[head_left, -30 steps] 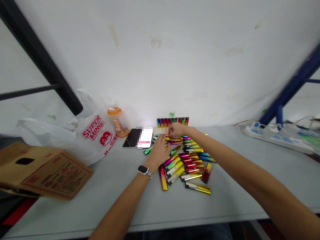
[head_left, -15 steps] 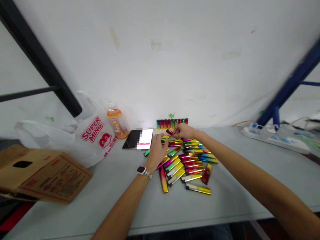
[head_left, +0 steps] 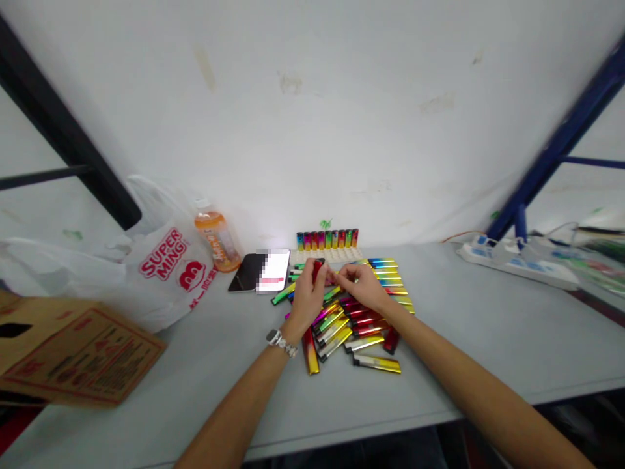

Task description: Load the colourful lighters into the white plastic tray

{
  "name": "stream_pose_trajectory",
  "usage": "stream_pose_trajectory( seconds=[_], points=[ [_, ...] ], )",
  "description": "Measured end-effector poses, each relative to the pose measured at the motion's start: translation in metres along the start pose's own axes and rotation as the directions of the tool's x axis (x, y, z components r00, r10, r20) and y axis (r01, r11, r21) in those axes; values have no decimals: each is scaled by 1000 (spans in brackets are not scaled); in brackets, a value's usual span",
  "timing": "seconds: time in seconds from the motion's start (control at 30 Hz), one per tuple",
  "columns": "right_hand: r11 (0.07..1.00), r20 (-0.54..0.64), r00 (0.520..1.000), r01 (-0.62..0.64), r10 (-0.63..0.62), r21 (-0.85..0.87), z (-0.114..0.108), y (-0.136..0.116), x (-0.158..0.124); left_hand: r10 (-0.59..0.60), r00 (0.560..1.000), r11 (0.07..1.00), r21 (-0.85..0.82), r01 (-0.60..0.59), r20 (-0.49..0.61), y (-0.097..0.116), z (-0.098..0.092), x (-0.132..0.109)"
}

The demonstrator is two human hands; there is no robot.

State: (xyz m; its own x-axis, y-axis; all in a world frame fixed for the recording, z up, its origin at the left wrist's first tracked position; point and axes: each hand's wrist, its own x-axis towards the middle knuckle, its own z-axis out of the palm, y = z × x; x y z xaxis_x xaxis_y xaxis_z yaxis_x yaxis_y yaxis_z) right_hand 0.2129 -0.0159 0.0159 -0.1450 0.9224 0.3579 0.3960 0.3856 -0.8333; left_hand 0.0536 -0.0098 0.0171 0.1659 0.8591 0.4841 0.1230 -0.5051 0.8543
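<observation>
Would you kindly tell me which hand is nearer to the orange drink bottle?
The left hand: holding a red lighter, it is to the right of the bottle; the right hand is farther right, beyond it.

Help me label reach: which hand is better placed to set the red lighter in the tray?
Probably the left hand: its grip holds the red lighter near the white tray. The right hand is nearby; whether it holds anything is unclear.

Soft, even light; lighters [head_left: 377, 363] glint; screen [head_left: 277, 266] glares white; edges stretched, blurry.
</observation>
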Motion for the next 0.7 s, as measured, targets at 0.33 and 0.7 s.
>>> stream_pose_trajectory(
  seconds=[0.33,0.7],
  points=[
    [987,47,993,109,-104,-115,11,-10,-10,-34,999,987,157,33,5,-2,-4,1],
    [972,79,985,163,-151,-169,16,-12,-14,-79,990,923,368,116,-113,-1,-6,-1]
  ],
)
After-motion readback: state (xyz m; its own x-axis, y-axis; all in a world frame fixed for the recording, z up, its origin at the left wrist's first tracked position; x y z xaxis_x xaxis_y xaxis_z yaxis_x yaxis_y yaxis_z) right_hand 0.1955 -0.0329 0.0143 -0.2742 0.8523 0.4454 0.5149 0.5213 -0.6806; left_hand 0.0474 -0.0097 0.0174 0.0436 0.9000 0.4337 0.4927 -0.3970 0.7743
